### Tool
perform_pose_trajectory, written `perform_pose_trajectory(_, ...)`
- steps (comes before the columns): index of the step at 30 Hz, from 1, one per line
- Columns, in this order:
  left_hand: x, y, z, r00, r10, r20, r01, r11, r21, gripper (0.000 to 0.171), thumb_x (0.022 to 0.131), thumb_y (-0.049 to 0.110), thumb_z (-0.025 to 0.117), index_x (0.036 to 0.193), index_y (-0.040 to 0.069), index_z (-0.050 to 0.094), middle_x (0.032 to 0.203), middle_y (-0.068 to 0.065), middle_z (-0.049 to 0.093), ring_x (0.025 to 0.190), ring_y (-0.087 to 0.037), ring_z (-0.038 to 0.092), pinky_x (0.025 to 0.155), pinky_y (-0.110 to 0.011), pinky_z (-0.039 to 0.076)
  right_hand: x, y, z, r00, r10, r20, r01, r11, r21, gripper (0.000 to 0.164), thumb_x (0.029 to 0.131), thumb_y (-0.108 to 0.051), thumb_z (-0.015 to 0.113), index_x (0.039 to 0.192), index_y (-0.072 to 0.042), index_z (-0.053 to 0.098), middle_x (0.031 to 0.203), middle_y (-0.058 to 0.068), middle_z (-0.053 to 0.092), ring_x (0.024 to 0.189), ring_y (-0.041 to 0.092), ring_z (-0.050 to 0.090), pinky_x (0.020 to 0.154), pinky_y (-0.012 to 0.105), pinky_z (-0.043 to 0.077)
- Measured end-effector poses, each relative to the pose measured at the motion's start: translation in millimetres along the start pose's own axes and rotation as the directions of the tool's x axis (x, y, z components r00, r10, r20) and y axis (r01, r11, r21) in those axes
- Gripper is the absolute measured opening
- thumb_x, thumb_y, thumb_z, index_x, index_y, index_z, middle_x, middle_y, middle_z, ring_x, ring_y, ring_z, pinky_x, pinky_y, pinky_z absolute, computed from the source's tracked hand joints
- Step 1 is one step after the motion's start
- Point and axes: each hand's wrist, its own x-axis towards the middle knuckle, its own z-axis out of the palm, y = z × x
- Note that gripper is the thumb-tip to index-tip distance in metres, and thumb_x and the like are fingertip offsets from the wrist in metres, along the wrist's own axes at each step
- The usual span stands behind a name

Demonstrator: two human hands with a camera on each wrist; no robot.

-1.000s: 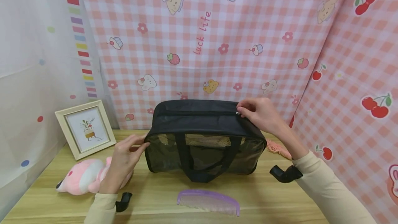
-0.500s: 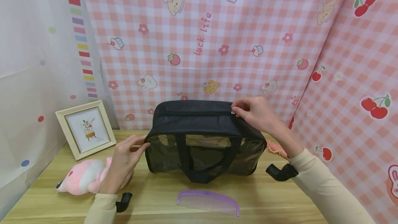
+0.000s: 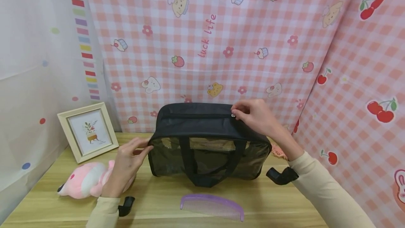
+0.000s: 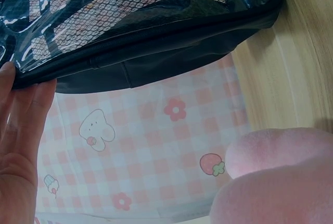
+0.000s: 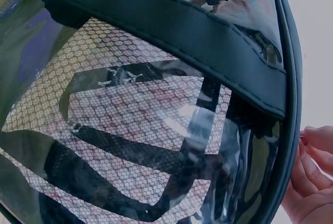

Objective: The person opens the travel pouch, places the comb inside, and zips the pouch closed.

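A black bag (image 3: 196, 126) with a see-through front panel stands upright on the wooden table. Its front handle strap (image 3: 204, 181) hangs down over the panel. My left hand (image 3: 128, 159) pinches the bag's upper left corner; in the left wrist view its fingers (image 4: 39, 104) and thumb hold the piped edge. On top, my right hand (image 3: 257, 117) pinches the small metal zipper pull (image 3: 233, 115), right of the middle of the zipper line. Mesh (image 5: 151, 104) shows through the clear panel in the right wrist view, where the right hand's fingers are partly behind the bag's edge.
A purple comb (image 3: 212, 206) lies in front of the bag. To the left are a pink and white plush toy (image 3: 83, 180), partly behind the left forearm, and a cream picture frame (image 3: 110, 126). A salmon-coloured item (image 3: 278, 151) lies behind the right forearm. Checked cloth (image 3: 202, 27) hangs behind.
The right hand has moved left along the bag's top, taking the zipper pull with it. The left hand keeps its hold on the corner, and the bag stays in place.
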Motion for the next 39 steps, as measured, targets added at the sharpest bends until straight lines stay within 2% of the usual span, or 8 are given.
perform_pose_trajectory(12, 0.6, 0.2, 0.7, 1.0, -0.017, 0.005, 0.017, 1.0, -0.015, 0.029, 0.074, -0.011, 0.075, 0.098, 0.004, 0.073, 0.089, -0.005, 0.069, 0.079, -0.017, 0.065, 0.065, -0.018, 0.056, 6.6, -7.2, 9.4, 1.0, 0.005, -0.016, -0.005, 1.0, 0.012, 0.011, 0.092, -0.013, 0.065, 0.092, -0.004, 0.072, 0.077, 0.001, 0.069, 0.067, 0.009, 0.064, 0.056, 0.028, 0.053)
perform_pose_trajectory(20, 0.2, -1.4, -0.2, 1.0, -0.016, 0.001, 0.016, 1.0, -0.017, 0.028, 0.074, -0.011, 0.075, 0.095, 0.007, 0.073, 0.087, -0.003, 0.069, 0.077, -0.016, 0.066, 0.062, -0.02, 0.056, 8.4, -11.6, 10.4, 1.0, -0.004, -0.01, 0.004, 1.0, 0.008, 0.01, 0.091, -0.011, 0.065, 0.092, -0.004, 0.071, 0.075, 0.001, 0.068, 0.066, 0.011, 0.063, 0.056, 0.028, 0.053)
perform_pose_trajectory(29, -0.6, -1.4, -1.3, 0.999, -0.05, 0.012, 0.05, 0.999, -0.017, 0.027, 0.075, -0.01, 0.075, 0.096, 0.007, 0.073, 0.089, -0.001, 0.069, 0.079, -0.012, 0.065, 0.063, -0.021, 0.057, 12.9, -14.9, 15.5, 1.0, -0.031, 0.004, 0.031, 0.999, 0.023, 0.008, 0.091, -0.008, 0.065, 0.091, -0.003, 0.071, 0.076, 0.003, 0.068, 0.064, 0.01, 0.063, 0.054, 0.026, 0.053)
perform_pose_trajectory(39, -0.6, -0.7, -0.5, 1.0, -0.022, -0.01, 0.022, 1.0, -0.013, 0.029, 0.073, -0.011, 0.076, 0.096, 0.006, 0.073, 0.088, -0.004, 0.069, 0.077, -0.018, 0.066, 0.062, -0.02, 0.056, 16.3, -18.5, 18.6, 0.998, -0.056, 0.017, 0.056, 0.998, 0.03, 0.009, 0.092, -0.008, 0.064, 0.092, -0.002, 0.071, 0.076, 0.003, 0.068, 0.063, 0.011, 0.062, 0.054, 0.027, 0.053)
